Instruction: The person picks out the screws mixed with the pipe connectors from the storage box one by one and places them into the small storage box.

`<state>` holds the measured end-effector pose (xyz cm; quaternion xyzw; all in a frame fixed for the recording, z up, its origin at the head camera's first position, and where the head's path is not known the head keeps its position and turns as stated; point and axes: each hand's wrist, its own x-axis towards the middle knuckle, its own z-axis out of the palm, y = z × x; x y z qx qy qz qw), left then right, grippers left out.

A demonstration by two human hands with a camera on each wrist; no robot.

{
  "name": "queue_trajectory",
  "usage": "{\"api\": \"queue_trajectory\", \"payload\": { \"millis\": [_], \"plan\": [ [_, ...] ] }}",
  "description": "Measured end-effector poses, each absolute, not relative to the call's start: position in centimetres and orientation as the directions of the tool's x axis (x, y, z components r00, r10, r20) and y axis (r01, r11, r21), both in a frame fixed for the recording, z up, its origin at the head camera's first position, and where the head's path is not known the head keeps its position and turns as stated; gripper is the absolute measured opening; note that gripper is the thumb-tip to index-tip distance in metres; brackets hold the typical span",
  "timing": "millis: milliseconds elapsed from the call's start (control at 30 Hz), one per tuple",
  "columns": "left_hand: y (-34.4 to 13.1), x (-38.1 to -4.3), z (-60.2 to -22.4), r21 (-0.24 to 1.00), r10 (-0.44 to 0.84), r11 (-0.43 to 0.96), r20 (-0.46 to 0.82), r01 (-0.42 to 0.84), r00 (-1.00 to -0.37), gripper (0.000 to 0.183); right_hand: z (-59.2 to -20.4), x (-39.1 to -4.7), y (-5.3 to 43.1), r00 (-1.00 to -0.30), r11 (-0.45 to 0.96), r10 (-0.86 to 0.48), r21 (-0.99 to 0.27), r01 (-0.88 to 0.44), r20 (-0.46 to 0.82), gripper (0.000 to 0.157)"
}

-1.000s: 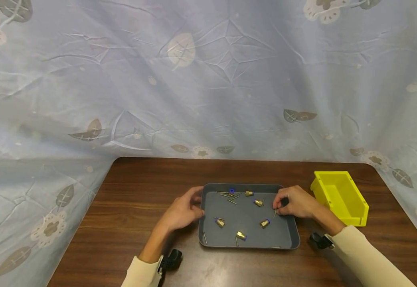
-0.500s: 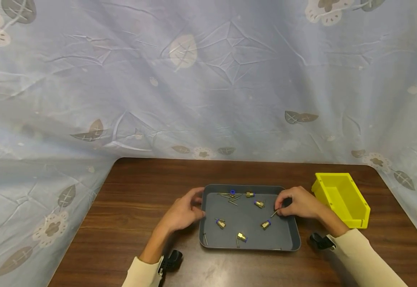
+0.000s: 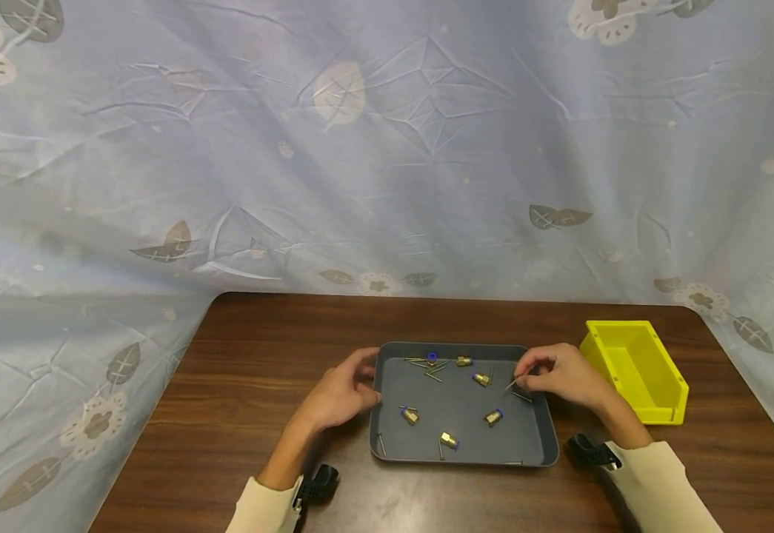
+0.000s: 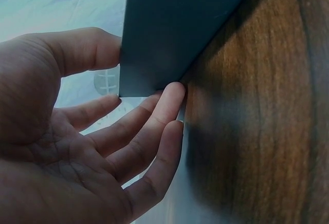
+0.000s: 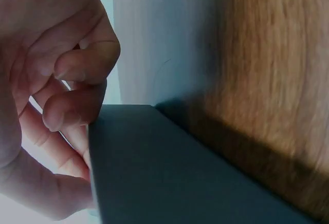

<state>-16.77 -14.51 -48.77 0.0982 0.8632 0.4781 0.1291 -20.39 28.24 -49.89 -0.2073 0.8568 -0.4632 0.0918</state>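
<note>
My right hand is over the right side of a grey tray, pinching a thin metal screw between thumb and fingertips. Just below those fingertips another screw lies in the tray. In the right wrist view the tray wall hides the pinched screw. My left hand is at the tray's left edge. The left wrist view has its thumb against the tray wall and its other fingers loosely extended by the lower edge. Brass fittings with blue collars, such as one fitting, lie scattered among thin screws.
A yellow bin stands on the wooden table to the right of the tray, behind my right forearm. A patterned curtain hangs along the table's back edge and sides.
My right hand has lifted slightly and shifted right with the pinched screw, which has tilted. A screw lying beneath the hand has come into view. My left hand stays at the tray's edge.
</note>
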Motion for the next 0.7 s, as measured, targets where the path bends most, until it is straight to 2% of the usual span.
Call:
{"api": "queue_trajectory", "payload": {
  "millis": [167,467,700],
  "plan": [
    [-14.58,-16.8,-48.87,0.851,0.294,0.523,-0.121,0.054,-0.948,0.076,-50.33,-20.29,28.27,-0.916,0.386,-0.392,-0.889,-0.246,0.083,0.009],
    [-14.54,-16.72,-48.88,0.85,0.296,0.525,-0.123,0.054,-0.947,0.075,-50.74,-19.95,28.28,-0.947,0.321,-0.309,-0.927,-0.195,0.092,0.008],
    [-14.53,-16.78,-49.02,0.85,0.294,0.524,-0.116,0.058,-0.949,0.075,-50.29,-19.41,28.69,-0.959,0.294,-0.244,-0.931,-0.217,0.146,0.011]
  ]
}}
